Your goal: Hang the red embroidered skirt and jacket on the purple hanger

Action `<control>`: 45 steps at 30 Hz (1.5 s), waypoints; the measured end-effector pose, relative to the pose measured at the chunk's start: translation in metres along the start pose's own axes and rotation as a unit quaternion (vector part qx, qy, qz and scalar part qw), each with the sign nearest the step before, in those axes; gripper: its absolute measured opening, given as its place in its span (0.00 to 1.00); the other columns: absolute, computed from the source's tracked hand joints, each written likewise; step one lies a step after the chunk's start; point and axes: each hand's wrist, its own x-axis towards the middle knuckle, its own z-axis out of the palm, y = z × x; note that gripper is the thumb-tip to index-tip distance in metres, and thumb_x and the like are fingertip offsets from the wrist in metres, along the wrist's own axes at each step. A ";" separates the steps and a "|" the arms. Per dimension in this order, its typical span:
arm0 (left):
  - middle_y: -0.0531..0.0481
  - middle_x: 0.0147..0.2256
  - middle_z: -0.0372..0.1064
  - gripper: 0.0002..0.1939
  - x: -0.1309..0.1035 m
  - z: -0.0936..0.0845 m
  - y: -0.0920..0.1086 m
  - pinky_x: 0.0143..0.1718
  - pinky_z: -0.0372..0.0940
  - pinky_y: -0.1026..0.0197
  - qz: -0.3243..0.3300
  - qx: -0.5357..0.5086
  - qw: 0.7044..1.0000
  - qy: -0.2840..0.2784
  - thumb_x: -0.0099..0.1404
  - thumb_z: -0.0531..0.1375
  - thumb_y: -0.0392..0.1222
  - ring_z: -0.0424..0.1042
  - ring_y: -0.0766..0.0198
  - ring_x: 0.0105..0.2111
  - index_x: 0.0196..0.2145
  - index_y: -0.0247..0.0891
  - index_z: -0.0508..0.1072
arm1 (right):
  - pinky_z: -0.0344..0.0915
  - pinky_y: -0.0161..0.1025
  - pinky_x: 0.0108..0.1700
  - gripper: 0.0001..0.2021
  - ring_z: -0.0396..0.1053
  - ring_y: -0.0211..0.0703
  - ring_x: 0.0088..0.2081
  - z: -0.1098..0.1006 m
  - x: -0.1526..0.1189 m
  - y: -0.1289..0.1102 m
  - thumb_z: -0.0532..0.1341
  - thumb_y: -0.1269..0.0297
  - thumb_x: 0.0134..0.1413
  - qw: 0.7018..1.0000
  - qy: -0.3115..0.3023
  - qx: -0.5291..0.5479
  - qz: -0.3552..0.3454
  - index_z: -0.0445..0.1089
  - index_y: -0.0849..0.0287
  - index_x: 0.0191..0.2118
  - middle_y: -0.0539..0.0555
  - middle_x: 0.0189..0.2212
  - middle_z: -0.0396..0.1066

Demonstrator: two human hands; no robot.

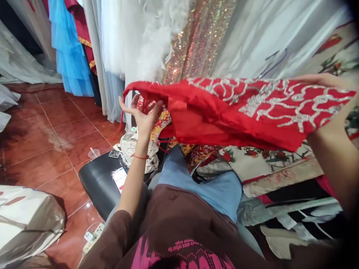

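Note:
A red garment (202, 119) with silver beaded embroidery at its right end is stretched in the air across my view. My left hand (144, 116) holds its left end, with some fingers inside the opening and one finger hooked at the red edge. My right hand (333, 125) supports the embroidered end from behind; the cloth hides most of its fingers. A thin red cord hangs down beside my left hand. Below the garment, red and gold patterned fabric (193, 152) lies by my knees.
Hanging dresses line the back, among them a blue tiered one (71, 48) and a sequined gold one (199, 37). A black seat (95, 183) at my left bears a phone (120, 177) and a white spotted cloth item (130, 149). A large white bag (28, 220) stands on the tiled floor.

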 end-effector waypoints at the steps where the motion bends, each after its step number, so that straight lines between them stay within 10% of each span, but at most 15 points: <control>1: 0.41 0.67 0.52 0.58 0.000 0.005 0.002 0.66 0.61 0.48 -0.008 -0.009 1.000 0.001 0.53 0.73 0.55 0.65 0.53 0.64 0.70 0.52 0.42 | 0.73 0.46 0.43 0.12 0.77 0.51 0.43 -0.012 -0.018 0.007 0.62 0.57 0.54 1.000 0.014 -0.003 0.015 0.76 0.58 0.38 0.57 0.40 0.77; 6: 0.43 0.49 0.74 0.27 -0.021 0.038 0.012 0.60 0.67 0.53 -0.030 0.004 0.994 -0.101 0.55 0.68 0.42 0.73 0.54 0.54 0.52 0.37 0.69 | 0.71 0.53 0.45 0.13 0.77 0.55 0.38 -0.062 -0.103 0.053 0.65 0.57 0.42 0.994 -0.003 0.050 0.098 0.78 0.51 0.37 0.58 0.36 0.79; 12: 0.50 0.29 0.74 0.07 -0.094 0.093 -0.007 0.40 0.70 0.58 -0.059 0.056 0.964 -0.252 0.49 0.61 0.36 0.74 0.59 0.33 0.30 0.37 0.71 | 0.72 0.50 0.41 0.11 0.77 0.56 0.35 -0.068 -0.189 0.119 0.62 0.62 0.45 0.959 -0.191 -0.036 0.206 0.76 0.45 0.37 0.58 0.33 0.79; 19: 0.51 0.28 0.72 0.04 -0.130 0.158 -0.023 0.38 0.67 0.62 -0.083 0.151 0.947 -0.272 0.52 0.63 0.39 0.74 0.57 0.36 0.27 0.37 0.73 | 0.72 0.52 0.43 0.37 0.76 0.63 0.49 -0.057 -0.245 0.139 0.58 0.76 0.46 0.827 -0.393 -0.358 0.183 0.62 0.63 0.66 0.73 0.59 0.68; 25: 0.45 0.41 0.76 0.10 -0.118 0.228 -0.044 0.47 0.68 0.61 -0.113 0.037 0.966 -0.229 0.62 0.57 0.38 0.74 0.60 0.41 0.40 0.34 0.73 | 0.38 0.72 0.68 0.45 0.44 0.67 0.72 -0.027 -0.288 0.081 0.62 0.68 0.44 0.903 -0.340 -0.235 -0.114 0.53 0.53 0.72 0.68 0.73 0.46; 30: 0.42 0.45 0.77 0.12 -0.123 0.253 -0.064 0.53 0.67 0.57 -0.096 0.111 0.940 -0.306 0.60 0.61 0.37 0.75 0.55 0.46 0.43 0.34 0.72 | 0.42 0.66 0.68 0.21 0.56 0.61 0.68 0.035 -0.322 0.098 0.56 0.59 0.63 0.923 -0.320 -0.178 -0.118 0.71 0.50 0.59 0.61 0.68 0.59; 37: 0.32 0.51 0.74 0.15 -0.096 0.271 -0.090 0.55 0.65 0.53 -0.184 0.244 0.922 -0.238 0.61 0.63 0.41 0.74 0.46 0.53 0.45 0.31 0.73 | 0.57 0.62 0.60 0.18 0.66 0.64 0.57 0.026 -0.302 0.186 0.51 0.68 0.64 0.891 -0.187 -0.391 0.133 0.72 0.60 0.53 0.71 0.56 0.69; 42: 0.29 0.56 0.71 0.22 -0.078 0.293 -0.103 0.55 0.65 0.53 -0.291 0.263 0.909 -0.139 0.63 0.61 0.43 0.72 0.46 0.56 0.53 0.29 0.70 | 0.68 0.51 0.50 0.29 0.72 0.62 0.51 -0.003 -0.251 0.201 0.54 0.65 0.61 0.874 -0.126 -0.363 0.297 0.57 0.73 0.66 0.77 0.54 0.68; 45: 0.31 0.57 0.70 0.26 -0.070 0.299 -0.107 0.57 0.64 0.52 -0.289 0.269 0.911 -0.119 0.62 0.62 0.43 0.71 0.47 0.58 0.56 0.31 0.67 | 0.69 0.48 0.46 0.23 0.76 0.59 0.44 -0.006 -0.228 0.200 0.59 0.66 0.55 0.870 -0.179 -0.240 0.391 0.69 0.70 0.56 0.70 0.43 0.76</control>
